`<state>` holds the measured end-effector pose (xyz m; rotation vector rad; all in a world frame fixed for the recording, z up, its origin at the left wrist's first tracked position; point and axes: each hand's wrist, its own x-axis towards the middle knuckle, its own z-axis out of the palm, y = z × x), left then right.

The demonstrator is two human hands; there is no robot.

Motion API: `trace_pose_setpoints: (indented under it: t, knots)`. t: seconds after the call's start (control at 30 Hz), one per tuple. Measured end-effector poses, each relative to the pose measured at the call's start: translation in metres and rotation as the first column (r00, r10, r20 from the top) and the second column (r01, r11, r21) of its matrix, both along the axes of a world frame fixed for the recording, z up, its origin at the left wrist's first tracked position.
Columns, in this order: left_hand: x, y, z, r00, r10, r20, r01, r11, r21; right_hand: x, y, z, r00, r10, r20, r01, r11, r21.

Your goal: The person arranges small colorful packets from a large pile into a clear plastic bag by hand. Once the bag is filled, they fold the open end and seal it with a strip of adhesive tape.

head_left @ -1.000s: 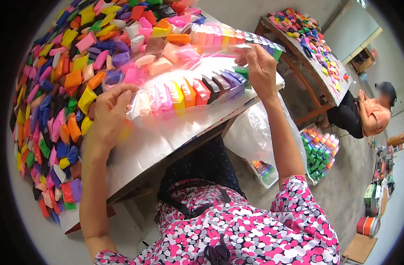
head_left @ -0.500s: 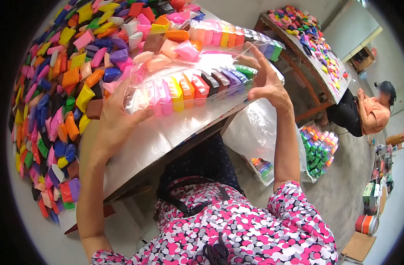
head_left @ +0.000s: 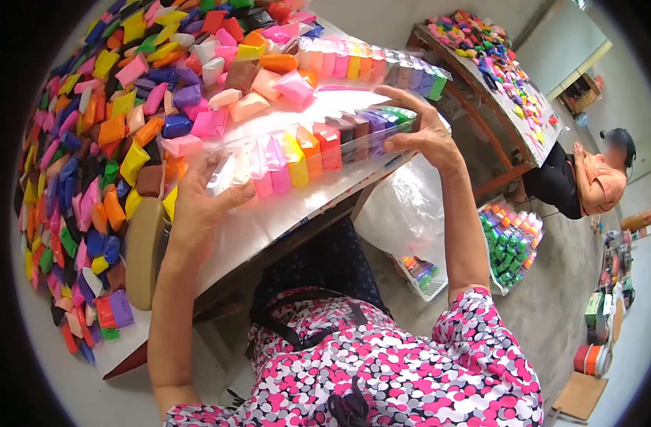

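Observation:
A row of small coloured packets [head_left: 297, 160], running from white and pink through yellow, orange and red to purple and green, stands on the white table [head_left: 254, 235]. Clear plastic film lies around the row. My left hand [head_left: 208, 203] grips the white end, thumb in front and fingers behind. At the green end, my right hand [head_left: 428, 135] curls around the row, its thumb at the near side and fingers over the far side. Behind it lies a second row of packets [head_left: 368, 64] in clear film. Loose pink and peach packets [head_left: 248, 108] lie between the rows.
A large heap of loose coloured packets [head_left: 76, 192] covers the table's left side, by a tan rounded block [head_left: 146, 252]. Baskets of packed rows [head_left: 510, 242] and a clear bag [head_left: 403, 206] stand below right. Another table [head_left: 475, 64] holds more packets; a person [head_left: 599, 174] sits beside it.
The clear film that stood raised above the row now lies close around it. My right fingers have come down onto the row's green end. My left hand has shifted slightly right, uncovering the tan block.

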<state>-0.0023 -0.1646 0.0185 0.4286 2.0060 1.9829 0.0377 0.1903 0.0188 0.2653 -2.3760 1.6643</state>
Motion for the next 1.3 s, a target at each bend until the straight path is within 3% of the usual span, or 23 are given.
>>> trace_pose_setpoints:
  t: [0.1,0.2,0.27,0.3,0.4,0.5,0.57,0.63,0.8,0.9,1.0,1.1,1.2,1.3]
  knots:
    - [0.006,0.007,0.017,0.995,-0.083,-0.064,0.088,0.992,0.087,0.001,-0.001,0.002,1.000,0.009,0.024,-0.007,0.996,-0.086]
    - [-0.005,0.009,0.006,0.978,-0.103,-0.180,0.115,0.992,0.057,-0.004,0.001,0.002,1.000,-0.007,0.011,0.009,0.994,-0.105]
    - [-0.021,-0.002,-0.012,0.996,-0.062,0.065,0.051,0.987,0.152,-0.008,0.001,-0.003,0.999,-0.028,0.026,0.032,0.990,-0.140]
    - [-0.023,-0.003,-0.012,0.981,-0.049,0.189,0.013,0.981,0.192,-0.009,-0.002,-0.007,0.996,-0.074,0.050,0.077,0.996,-0.052]
    - [-0.013,0.002,-0.010,0.989,0.010,0.148,-0.049,0.962,0.267,-0.011,-0.005,-0.005,0.991,-0.117,0.068,0.119,0.993,-0.021]
    - [-0.007,-0.003,0.001,0.986,-0.133,-0.100,0.156,0.946,0.284,-0.013,-0.004,-0.003,0.994,-0.080,0.073,0.083,0.996,-0.036]
    - [0.006,0.008,0.011,0.967,-0.067,-0.244,0.096,0.989,0.112,-0.015,-0.004,-0.003,0.997,-0.041,0.058,0.044,0.998,-0.054]
    - [0.008,0.010,0.009,0.961,-0.022,-0.276,0.026,1.000,0.013,-0.016,-0.003,-0.004,1.000,-0.003,0.031,0.004,0.999,-0.042]
    - [-0.018,-0.001,-0.020,0.998,0.058,0.015,-0.059,0.997,0.042,-0.014,-0.002,-0.008,0.995,-0.028,0.096,0.034,0.997,-0.068]
    - [-0.012,0.005,-0.016,0.994,0.103,0.029,-0.105,0.991,0.078,-0.013,-0.002,-0.002,0.991,-0.023,0.132,0.028,0.999,-0.038]
    - [-0.010,0.007,-0.015,0.988,0.155,-0.020,-0.153,0.985,0.077,-0.018,-0.002,-0.001,0.989,-0.027,0.146,0.029,1.000,-0.010]
    - [-0.014,-0.001,-0.007,0.982,0.059,-0.177,-0.098,0.971,-0.217,-0.018,-0.004,0.004,0.989,-0.063,0.132,0.059,0.998,0.037]
    - [-0.016,0.009,-0.015,0.941,0.078,-0.329,-0.191,0.927,-0.324,-0.021,-0.003,0.003,0.984,-0.116,0.134,0.098,0.986,0.131]
    - [-0.007,0.026,-0.001,0.868,0.139,-0.476,-0.401,0.762,-0.509,-0.018,-0.006,-0.004,0.984,-0.155,0.093,0.137,0.975,0.175]
